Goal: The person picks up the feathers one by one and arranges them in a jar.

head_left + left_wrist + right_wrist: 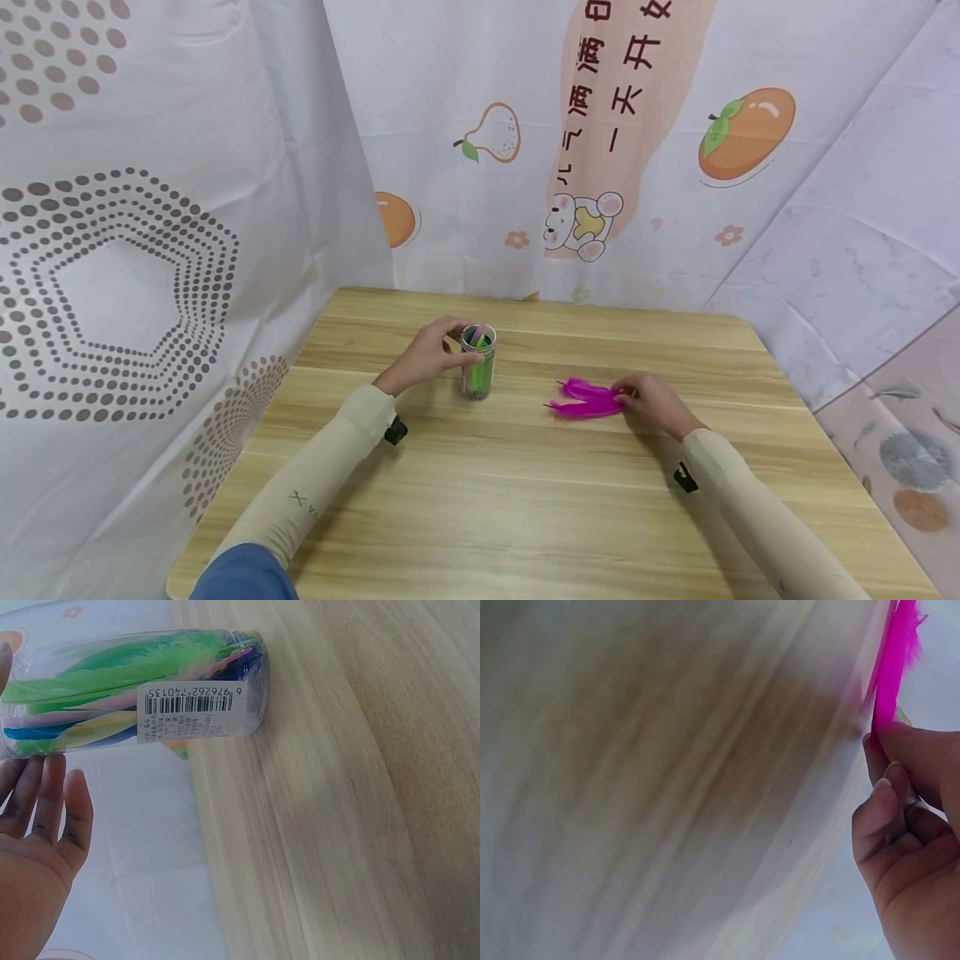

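Upright on the table stands a clear plastic jar [486,385], open at the top, with colored feathers [90,697] in green, pink, yellow and blue inside. A white barcode label [192,711] shows on its side in the left wrist view. My left hand [431,354] holds the jar near its mouth, thumb in front and fingers behind. To the right, my right hand [654,402] pinches the ends of magenta feathers [588,400] between thumb and forefinger. Their thin quills point left, toward the jar. In the right wrist view a magenta feather [891,675] rises from the pinch.
The light wood table [480,500] carries the jar and feathers. A white curtain [435,75] printed with fruit and writing hangs behind its back edge. Dotted cloth [120,292] hangs at the left. Each wrist bears a small black camera mount [396,431].
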`<state>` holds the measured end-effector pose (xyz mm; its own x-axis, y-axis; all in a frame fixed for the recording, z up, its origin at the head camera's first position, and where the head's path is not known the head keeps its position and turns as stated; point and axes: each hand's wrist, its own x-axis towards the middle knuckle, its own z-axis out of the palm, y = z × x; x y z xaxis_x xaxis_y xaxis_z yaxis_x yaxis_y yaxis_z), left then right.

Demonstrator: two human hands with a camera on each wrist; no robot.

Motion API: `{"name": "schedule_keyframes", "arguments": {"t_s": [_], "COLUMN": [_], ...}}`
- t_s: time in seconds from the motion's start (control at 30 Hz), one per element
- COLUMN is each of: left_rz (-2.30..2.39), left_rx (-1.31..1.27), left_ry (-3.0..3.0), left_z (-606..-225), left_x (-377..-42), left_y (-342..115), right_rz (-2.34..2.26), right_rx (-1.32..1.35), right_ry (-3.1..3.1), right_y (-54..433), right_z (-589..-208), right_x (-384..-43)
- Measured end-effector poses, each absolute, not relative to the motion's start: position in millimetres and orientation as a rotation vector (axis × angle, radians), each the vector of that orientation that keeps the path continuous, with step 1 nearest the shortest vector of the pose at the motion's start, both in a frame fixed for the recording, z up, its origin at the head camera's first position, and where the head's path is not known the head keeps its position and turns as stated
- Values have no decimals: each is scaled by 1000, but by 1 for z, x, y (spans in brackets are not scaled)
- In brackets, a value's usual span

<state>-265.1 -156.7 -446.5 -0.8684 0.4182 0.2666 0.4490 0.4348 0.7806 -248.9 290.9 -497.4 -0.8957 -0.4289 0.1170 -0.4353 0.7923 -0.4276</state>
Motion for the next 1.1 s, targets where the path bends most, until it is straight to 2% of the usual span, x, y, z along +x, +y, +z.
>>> {"name": "schedule_keyframes", "arguments": {"t_s": [0.53,1.1], "left_rz": [-1451,-1455], "left_rx": [-798,-797], "left_ry": [-2622,-2615], "left_z": [-447,-447], "left_x": [-266,-265], "left_y": [-157,-157], "right_rz": [766,824], "right_rx": [642,682], "right_ry": [-2887,-2768], "right_y": [297,300], "right_z": [-487,-473], "right_x": [-249,-255]}}
